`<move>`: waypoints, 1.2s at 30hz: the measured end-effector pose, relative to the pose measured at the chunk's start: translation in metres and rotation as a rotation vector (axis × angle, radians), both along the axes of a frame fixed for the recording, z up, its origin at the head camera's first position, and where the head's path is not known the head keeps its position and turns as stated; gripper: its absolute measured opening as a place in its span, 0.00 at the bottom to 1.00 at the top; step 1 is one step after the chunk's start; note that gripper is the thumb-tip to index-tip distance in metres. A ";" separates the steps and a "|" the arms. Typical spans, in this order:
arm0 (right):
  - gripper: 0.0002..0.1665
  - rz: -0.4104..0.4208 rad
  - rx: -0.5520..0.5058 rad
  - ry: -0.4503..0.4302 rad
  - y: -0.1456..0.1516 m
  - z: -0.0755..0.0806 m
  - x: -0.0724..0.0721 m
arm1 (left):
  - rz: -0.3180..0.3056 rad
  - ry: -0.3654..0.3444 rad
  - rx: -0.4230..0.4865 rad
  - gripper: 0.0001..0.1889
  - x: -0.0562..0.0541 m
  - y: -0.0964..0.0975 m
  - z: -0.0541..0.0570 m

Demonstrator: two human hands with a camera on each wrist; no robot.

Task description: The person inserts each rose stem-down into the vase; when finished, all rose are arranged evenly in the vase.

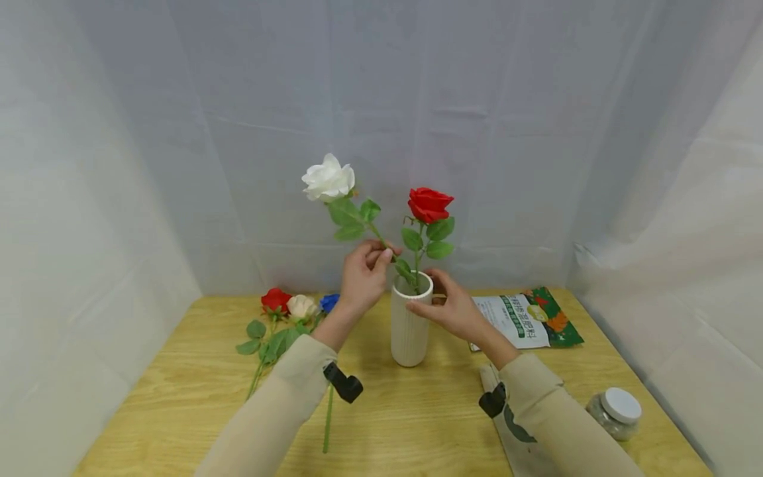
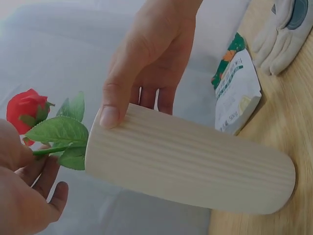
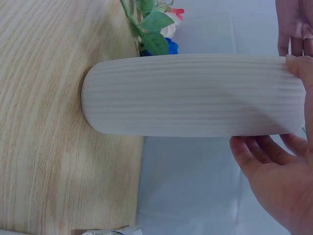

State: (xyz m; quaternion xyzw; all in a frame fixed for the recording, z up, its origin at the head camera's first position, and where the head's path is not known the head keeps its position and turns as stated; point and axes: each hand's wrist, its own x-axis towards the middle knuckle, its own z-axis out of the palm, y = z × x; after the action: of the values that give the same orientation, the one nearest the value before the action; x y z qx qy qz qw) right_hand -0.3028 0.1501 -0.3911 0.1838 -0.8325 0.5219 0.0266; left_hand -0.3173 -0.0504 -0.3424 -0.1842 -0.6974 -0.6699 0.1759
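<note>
A white ribbed vase [image 1: 409, 331] stands upright on the table, and a red rose [image 1: 429, 205] rises from its mouth. My right hand [image 1: 456, 308] grips the vase near its rim, thumb on the near side and fingers round the far side. Between thumb and fingers, my left hand [image 1: 365, 275] pinches the stem of a white rose [image 1: 329, 179]. That rose leans to the left, and its lower leaves are at the vase's mouth. The stem's lower end is hidden by the vase wall. In the right wrist view the vase [image 3: 190, 95] touches the table with its base.
Left of the vase lie another red rose [image 1: 276, 300], a cream rose [image 1: 302, 307] and a blue rose [image 1: 329, 303], partly behind my left arm. On the right are a green and white packet [image 1: 524, 321], a lidded jar [image 1: 616, 414] and pale gloves [image 2: 283, 41].
</note>
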 end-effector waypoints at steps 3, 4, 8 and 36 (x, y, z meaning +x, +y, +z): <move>0.42 -0.005 0.000 -0.003 0.000 0.000 -0.001 | 0.003 -0.021 0.029 0.08 -0.001 0.000 0.002; 0.43 -0.006 0.001 -0.006 0.000 0.000 -0.001 | 0.002 -0.028 0.042 0.08 -0.001 0.000 0.003; 0.46 -0.013 0.004 -0.020 0.000 0.000 -0.002 | -0.006 -0.039 0.064 0.09 -0.001 0.000 0.004; 0.45 -0.017 0.022 -0.021 -0.004 0.002 -0.003 | 0.146 -0.179 -0.068 0.12 -0.003 0.006 -0.022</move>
State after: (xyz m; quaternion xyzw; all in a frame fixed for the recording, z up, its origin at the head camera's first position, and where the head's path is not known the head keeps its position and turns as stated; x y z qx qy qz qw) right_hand -0.3056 0.1460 -0.3893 0.1715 -0.8399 0.5145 0.0203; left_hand -0.3199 -0.0440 -0.3643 -0.0780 -0.7441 -0.6451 0.1551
